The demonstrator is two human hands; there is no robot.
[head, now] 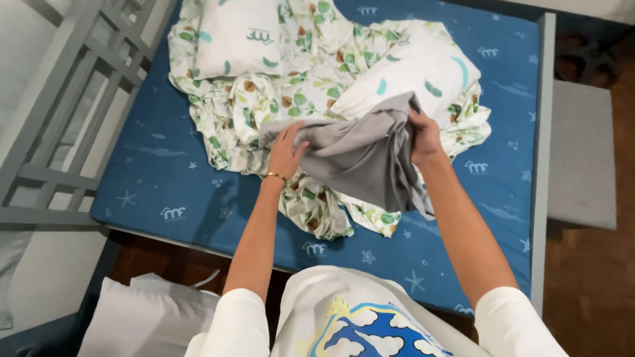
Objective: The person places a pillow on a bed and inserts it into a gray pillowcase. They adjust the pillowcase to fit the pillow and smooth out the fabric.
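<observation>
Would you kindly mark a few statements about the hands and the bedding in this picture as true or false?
1. Both hands grip the crumpled grey cloth. True: left hand, right hand.
2. The mattress cover is red. False: the blue star-patterned mattress shows.
3. A white leaf-printed sheet lies bunched on the mattress. True.
4. The left wrist is bare. False: it wears a thin gold bracelet.
5. The grey cloth lies folded flat. False: it is held up, bunched.

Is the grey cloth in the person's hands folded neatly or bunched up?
Bunched: the grey cloth hangs in loose creases, gripped by the left hand and right hand.
</observation>
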